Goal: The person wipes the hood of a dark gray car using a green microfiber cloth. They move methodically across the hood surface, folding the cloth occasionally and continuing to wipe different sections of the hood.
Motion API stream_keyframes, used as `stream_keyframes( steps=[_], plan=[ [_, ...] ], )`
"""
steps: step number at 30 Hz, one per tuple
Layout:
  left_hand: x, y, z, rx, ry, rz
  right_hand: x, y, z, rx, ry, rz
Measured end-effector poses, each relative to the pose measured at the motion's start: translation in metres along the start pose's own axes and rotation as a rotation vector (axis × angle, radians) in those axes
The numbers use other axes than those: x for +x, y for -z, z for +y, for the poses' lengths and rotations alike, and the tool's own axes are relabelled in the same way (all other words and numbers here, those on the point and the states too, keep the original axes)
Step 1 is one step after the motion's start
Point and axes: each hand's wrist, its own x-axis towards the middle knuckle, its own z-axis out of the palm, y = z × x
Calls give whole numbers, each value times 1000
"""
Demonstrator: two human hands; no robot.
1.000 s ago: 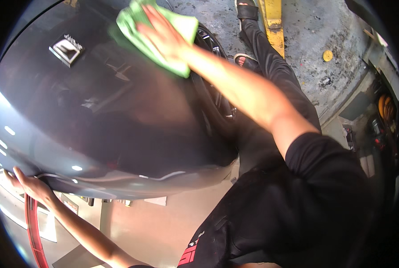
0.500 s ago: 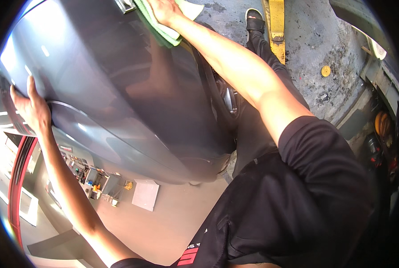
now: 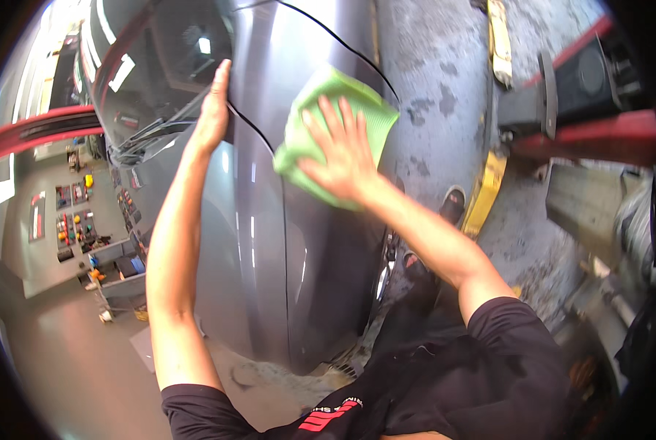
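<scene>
Below me is a dark grey car [image 3: 262, 220] with a glossy body. My right hand [image 3: 339, 150] lies flat on a green microfibre cloth [image 3: 376, 121], its fingers spread, pressing it onto the painted panel beside the hood seam. The cloth is spread out and rumpled, its left edge close to the dark gap between panels. Over by the windshield [image 3: 170, 66], my left hand [image 3: 214, 114] is stretched out and seen edge-on, resting at the glass's near side. It holds nothing that I can see. Wiper arms [image 3: 148, 136] lie at the foot of the glass.
Right of the car, yellow lift arms [image 3: 483, 194] run along the stained grey floor [image 3: 431, 88] near my sandalled feet. Red and black lift parts [image 3: 585, 139] stand farther right. On the left are a tool cart [image 3: 119, 271] and a wall with hanging tools [image 3: 75, 220].
My view has turned toward the windshield. The right hand has brought the cloth onto the panel by the hood seam, and the left hand has shifted to the side of the glass.
</scene>
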Motion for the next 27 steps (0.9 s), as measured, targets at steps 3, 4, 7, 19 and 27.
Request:
stream_keyframes(
  steps=[3,4,7,19,27],
  plan=[
    [0,10,8,-190,15,133,139,39,-43,-215,-57,111],
    [-2,12,12,-212,-24,198,149,47,-72,-269,-115,82],
    [-21,4,31,-287,-127,393,88,63,-137,-268,176,-326],
    [-362,-174,138,-366,493,685,221,29,-82,-280,299,60],
    [-374,-173,111,-1051,428,899,-40,32,-159,473,-56,-798]
  ],
)
